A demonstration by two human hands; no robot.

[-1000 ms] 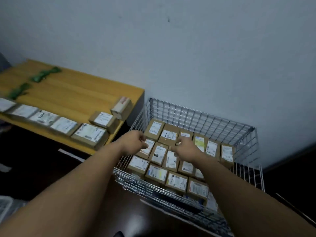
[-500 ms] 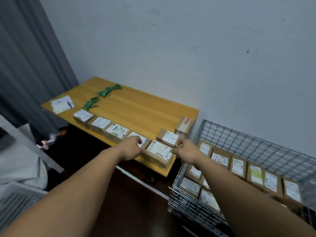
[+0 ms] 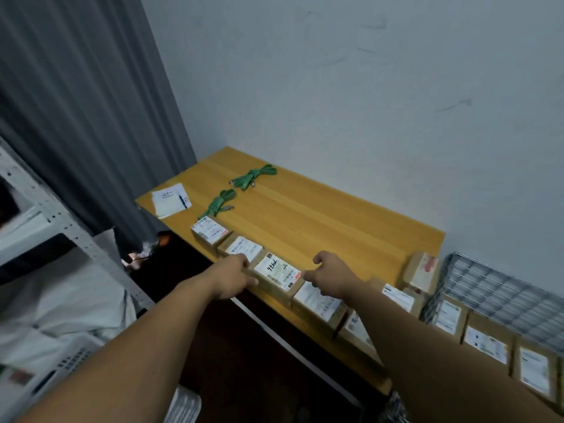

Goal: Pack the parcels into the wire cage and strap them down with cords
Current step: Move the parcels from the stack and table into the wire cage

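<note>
Counter (image 3: 320, 221), wood, carries a row of labelled cardboard parcels along its near edge, within easy reach for transfer. Wire cage (image 3: 500, 288) stands just beside its right end and already holds packed parcels (image 3: 485, 343) laid label-up. Numbered parcel (image 3: 276, 274) sits mid-row, touching its neighbours. Left hand (image 3: 233, 277) curls round its left end, thumb on the near face. The right hand (image 3: 331, 274) hovers at the right end with fingers bent; contact not resolvable. Judgement: two-sided hold, to lift it out of the tight row. Two green cords (image 3: 253, 177) lie bundled further back, unused; strapping not yet begun.
</note>
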